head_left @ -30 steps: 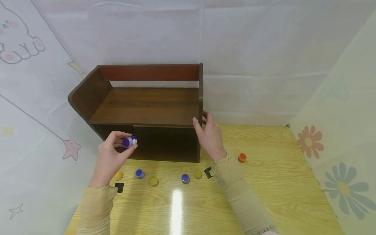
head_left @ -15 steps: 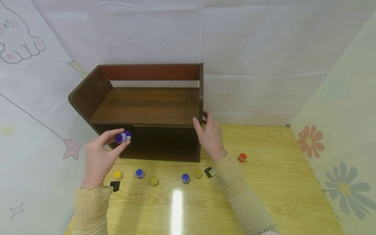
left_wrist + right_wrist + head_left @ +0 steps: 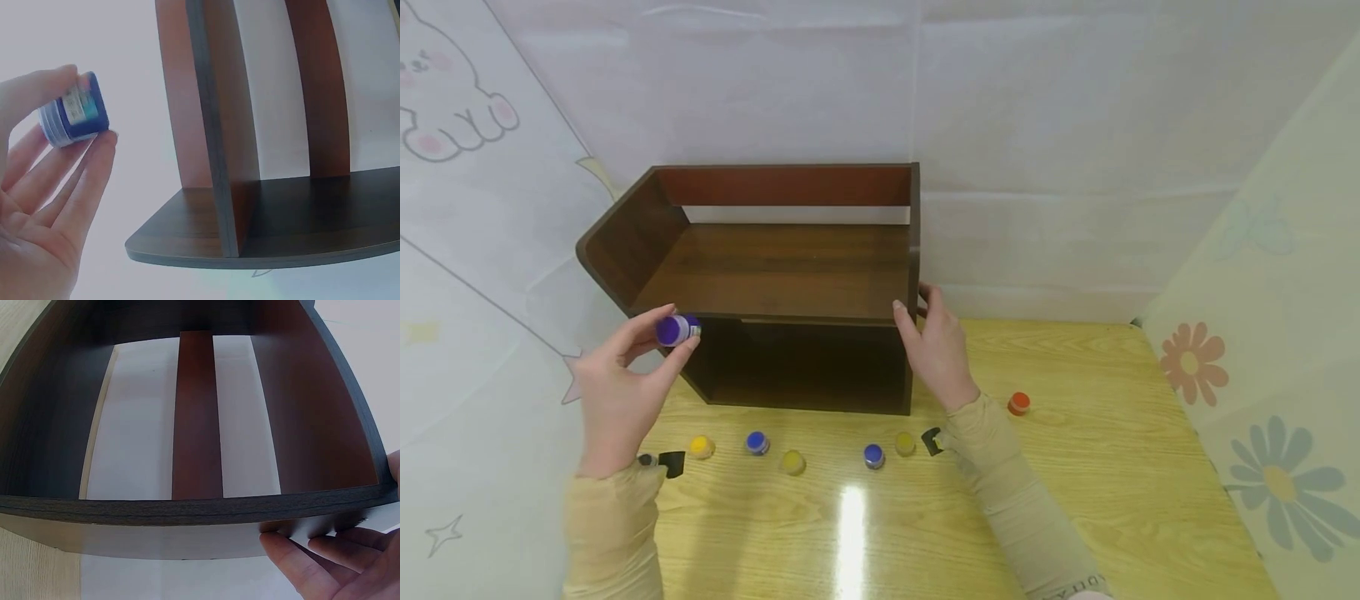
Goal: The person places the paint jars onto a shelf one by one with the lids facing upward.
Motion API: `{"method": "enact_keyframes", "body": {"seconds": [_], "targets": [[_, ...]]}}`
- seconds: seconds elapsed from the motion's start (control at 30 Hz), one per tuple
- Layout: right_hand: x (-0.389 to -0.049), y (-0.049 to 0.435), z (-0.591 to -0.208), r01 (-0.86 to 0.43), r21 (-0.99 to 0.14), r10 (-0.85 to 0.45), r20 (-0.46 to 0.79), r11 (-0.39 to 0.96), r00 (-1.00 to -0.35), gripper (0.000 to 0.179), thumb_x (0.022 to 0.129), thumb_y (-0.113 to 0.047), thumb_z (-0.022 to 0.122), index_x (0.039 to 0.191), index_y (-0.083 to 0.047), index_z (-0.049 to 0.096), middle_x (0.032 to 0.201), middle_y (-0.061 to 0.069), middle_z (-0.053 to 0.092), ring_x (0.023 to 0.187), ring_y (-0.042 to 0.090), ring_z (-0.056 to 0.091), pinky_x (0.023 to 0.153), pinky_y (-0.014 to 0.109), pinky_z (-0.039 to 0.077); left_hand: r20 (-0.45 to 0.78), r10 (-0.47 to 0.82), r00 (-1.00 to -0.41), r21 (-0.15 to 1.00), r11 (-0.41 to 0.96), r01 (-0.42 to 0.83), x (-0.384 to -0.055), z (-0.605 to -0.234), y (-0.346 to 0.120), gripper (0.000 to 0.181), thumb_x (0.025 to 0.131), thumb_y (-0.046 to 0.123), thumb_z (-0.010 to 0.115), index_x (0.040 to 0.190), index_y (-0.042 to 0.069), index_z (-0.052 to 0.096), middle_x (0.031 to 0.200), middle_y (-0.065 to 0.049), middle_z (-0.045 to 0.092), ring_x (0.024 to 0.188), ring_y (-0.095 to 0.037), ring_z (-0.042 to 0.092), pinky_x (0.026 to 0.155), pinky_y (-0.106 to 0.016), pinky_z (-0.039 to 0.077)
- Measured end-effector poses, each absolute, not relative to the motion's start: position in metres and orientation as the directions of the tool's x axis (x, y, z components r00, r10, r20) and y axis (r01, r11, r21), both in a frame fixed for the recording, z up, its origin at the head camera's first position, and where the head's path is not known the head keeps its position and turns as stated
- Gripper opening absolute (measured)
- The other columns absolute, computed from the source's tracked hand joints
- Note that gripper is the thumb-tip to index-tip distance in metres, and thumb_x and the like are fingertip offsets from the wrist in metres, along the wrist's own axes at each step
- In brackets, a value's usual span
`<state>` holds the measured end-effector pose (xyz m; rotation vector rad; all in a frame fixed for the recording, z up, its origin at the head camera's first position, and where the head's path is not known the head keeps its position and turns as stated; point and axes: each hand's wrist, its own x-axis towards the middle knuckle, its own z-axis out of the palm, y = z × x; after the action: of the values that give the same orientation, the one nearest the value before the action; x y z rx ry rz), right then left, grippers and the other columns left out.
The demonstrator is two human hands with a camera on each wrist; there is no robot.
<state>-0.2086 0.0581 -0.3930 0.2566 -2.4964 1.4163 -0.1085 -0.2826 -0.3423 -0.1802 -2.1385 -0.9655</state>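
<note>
My left hand (image 3: 617, 396) pinches a small paint jar (image 3: 676, 330) with a dark blue-purple lid between thumb and fingertips. It holds the jar raised at the left front of a dark brown wooden shelf (image 3: 782, 271). In the left wrist view, the jar (image 3: 78, 112) lies tipped on its side in the fingers, its label showing, apart from the shelf's side. My right hand (image 3: 940, 354) grips the shelf's right side panel (image 3: 913, 242), thumb at the front and inside, fingers against the outer face. Those fingers (image 3: 300, 562) press on the panel in the right wrist view.
In front of the shelf on the wooden table (image 3: 1075, 500) stand several small jars: an orange-yellow jar (image 3: 702, 447), blue jars (image 3: 757, 443) and dull yellow jars (image 3: 792, 462). A red jar (image 3: 1018, 403) stands right of the shelf. Printed cloth walls enclose the back and sides.
My left hand has moved left and slightly up with the paint jar, from before the shelf's lower opening to its left front corner. The right hand has stayed on the side panel.
</note>
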Motion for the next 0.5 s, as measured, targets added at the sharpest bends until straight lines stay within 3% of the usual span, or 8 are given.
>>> {"method": "enact_keyframes", "body": {"seconds": [0.23,0.33,0.5], "targets": [[-0.21,0.058,-0.393,-0.272,-0.818,-0.019,0.305,0.507,-0.952,0.063,0.104,-0.046,0.053,0.145,0.0,0.043,0.147,0.019,0.052,0.12,0.035,0.061,0.093,0.049,0.053,0.727,-0.18,-0.663,0.584,0.671,0.457,-0.117,-0.331,-0.289,0.042,0.075,-0.015,0.081,0.114,-0.002,0.075,0.119,-0.014,0.071,0.104,-0.005,0.065,0.089,-0.017,0.051],[-0.211,0.057,-0.394,-0.272,-0.817,-0.021,0.305,0.509,-0.952,0.062,0.104,-0.046,0.053,0.145,0.0,0.043,0.147,0.019,0.052,0.119,0.035,0.062,0.092,0.049,0.054,0.731,-0.215,-0.648,0.597,0.662,0.454,-0.118,-0.321,-0.283,0.039,0.074,-0.021,0.077,0.111,-0.007,0.074,0.115,-0.019,0.069,0.104,-0.005,0.064,0.09,-0.017,0.051],[-0.21,0.057,-0.395,-0.271,-0.816,-0.021,0.304,0.51,-0.953,0.062,0.104,-0.045,0.053,0.146,0.0,0.043,0.147,0.019,0.052,0.119,0.035,0.062,0.091,0.048,0.055,0.679,-0.282,-0.678,0.633,0.692,0.347,-0.129,-0.318,-0.294,0.043,0.079,-0.013,0.08,0.119,-0.002,0.071,0.115,-0.015,0.069,0.1,0.0,0.063,0.091,-0.018,0.051]]}}
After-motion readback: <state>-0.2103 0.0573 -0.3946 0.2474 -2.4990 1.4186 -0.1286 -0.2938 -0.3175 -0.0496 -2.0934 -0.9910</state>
